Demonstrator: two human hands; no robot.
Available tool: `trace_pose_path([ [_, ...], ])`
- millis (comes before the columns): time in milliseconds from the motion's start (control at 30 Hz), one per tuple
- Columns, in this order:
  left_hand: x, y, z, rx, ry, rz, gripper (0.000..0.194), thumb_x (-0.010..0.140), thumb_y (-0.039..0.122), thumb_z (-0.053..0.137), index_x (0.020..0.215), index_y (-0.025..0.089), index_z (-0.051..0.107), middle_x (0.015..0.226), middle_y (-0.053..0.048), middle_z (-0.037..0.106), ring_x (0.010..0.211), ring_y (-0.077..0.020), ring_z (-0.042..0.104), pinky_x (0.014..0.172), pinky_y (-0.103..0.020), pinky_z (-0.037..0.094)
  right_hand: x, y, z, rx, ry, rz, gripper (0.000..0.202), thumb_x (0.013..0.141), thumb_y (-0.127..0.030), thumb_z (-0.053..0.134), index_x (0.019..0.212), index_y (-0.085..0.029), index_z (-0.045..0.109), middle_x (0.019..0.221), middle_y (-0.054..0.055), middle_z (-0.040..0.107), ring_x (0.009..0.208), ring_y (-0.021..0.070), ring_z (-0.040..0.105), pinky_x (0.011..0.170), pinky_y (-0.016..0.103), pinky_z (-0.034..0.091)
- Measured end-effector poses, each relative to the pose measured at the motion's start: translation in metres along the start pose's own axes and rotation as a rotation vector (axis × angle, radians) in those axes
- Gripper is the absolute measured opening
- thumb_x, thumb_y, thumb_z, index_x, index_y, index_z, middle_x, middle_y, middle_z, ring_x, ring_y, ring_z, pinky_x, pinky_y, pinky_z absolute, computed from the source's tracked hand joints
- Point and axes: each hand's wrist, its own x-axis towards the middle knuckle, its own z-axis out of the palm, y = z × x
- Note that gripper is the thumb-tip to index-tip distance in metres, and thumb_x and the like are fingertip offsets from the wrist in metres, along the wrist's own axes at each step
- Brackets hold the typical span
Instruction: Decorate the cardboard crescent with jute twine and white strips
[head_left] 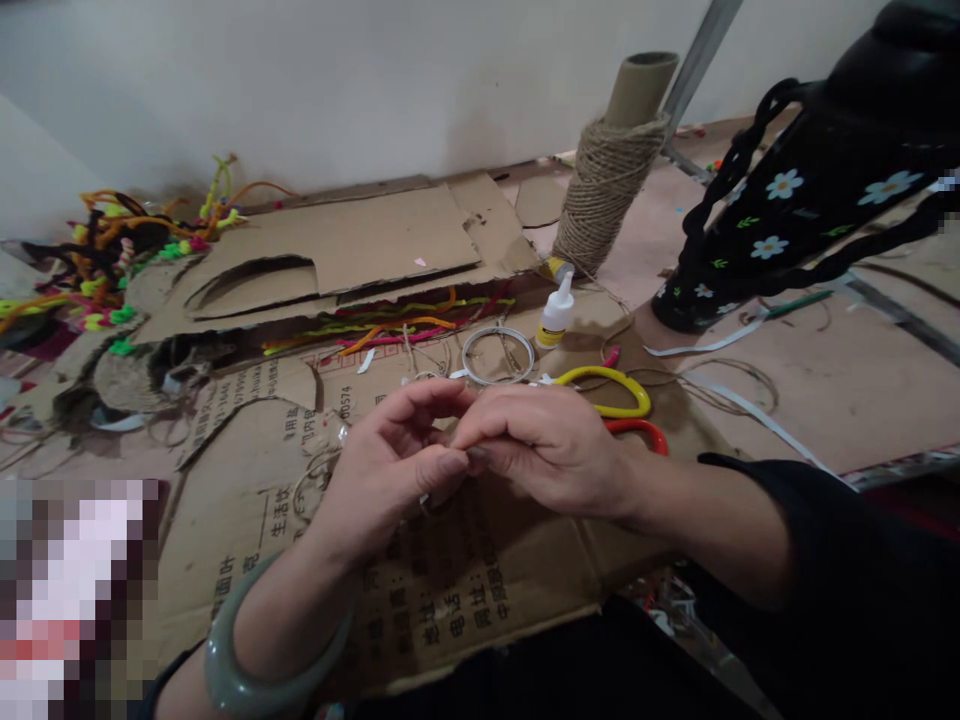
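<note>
My left hand [397, 450] and my right hand [555, 445] meet above a printed cardboard sheet [262, 540]. Thumbs and fingertips are pinched together on both, and whatever lies between them is too small or hidden to name. A bit of thin twine [426, 503] shows just beneath the fingers. Beyond them lies a pale ring [466, 350], and behind my right hand stands a small white glue bottle [556, 315] with a yellow label. A yellow loop [634, 393] and a red loop [652, 432], like scissor handles, stick out past my right hand.
Twine wound on a cardboard tube [611, 190] stands at the back. A black flowered water bottle [810, 190] leans at right. Cut cardboard [375, 240] lies along the wall, with bright pipe cleaners [142, 235] heaped at left. White strips [765, 415] lie on the right.
</note>
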Motion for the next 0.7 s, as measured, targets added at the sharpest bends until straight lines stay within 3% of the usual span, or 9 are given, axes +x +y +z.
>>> trace_pose_path([
  [267, 0.0004, -0.0008, 0.0006, 0.0, -0.005, 0.005, 0.034, 0.065, 0.027, 0.077, 0.098, 0.027, 0.069, 0.1, -0.003, 0.068, 0.084, -0.0141, 0.065, 0.071, -0.021, 0.054, -0.0007, 0.0001, 0.0021, 0.024, 0.006, 0.054, 0.012, 0.088, -0.017, 0.048, 0.081, -0.017, 0.059, 0.072, -0.001, 0.059, 0.071, 0.0085, 0.057, 0.067, 0.019, 0.046],
  [533, 0.0005, -0.0018, -0.0008, 0.06, 0.0, 0.01, 0.035, 0.065, 0.025, 0.077, 0.099, 0.028, 0.069, 0.098, -0.002, 0.069, 0.069, -0.0117, 0.063, 0.063, -0.022, 0.053, -0.0008, 0.0, 0.0039, -0.031, 0.001, 0.054, 0.012, 0.088, -0.016, 0.045, 0.08, -0.018, 0.054, 0.074, 0.0, 0.058, 0.073, 0.0095, 0.055, 0.067, 0.021, 0.046],
  [700, 0.0013, 0.0058, -0.0036, 0.115, 0.149, 0.095, 0.028, 0.068, 0.029, 0.075, 0.096, 0.028, 0.069, 0.093, -0.001, 0.069, 0.076, -0.0117, 0.062, 0.066, -0.021, 0.05, 0.0, 0.0032, -0.0003, 0.084, 0.087, 0.11, 0.01, 0.089, -0.02, 0.044, 0.081, -0.017, 0.049, 0.075, 0.001, 0.055, 0.07, 0.01, 0.053, 0.067, 0.025, 0.045],
])
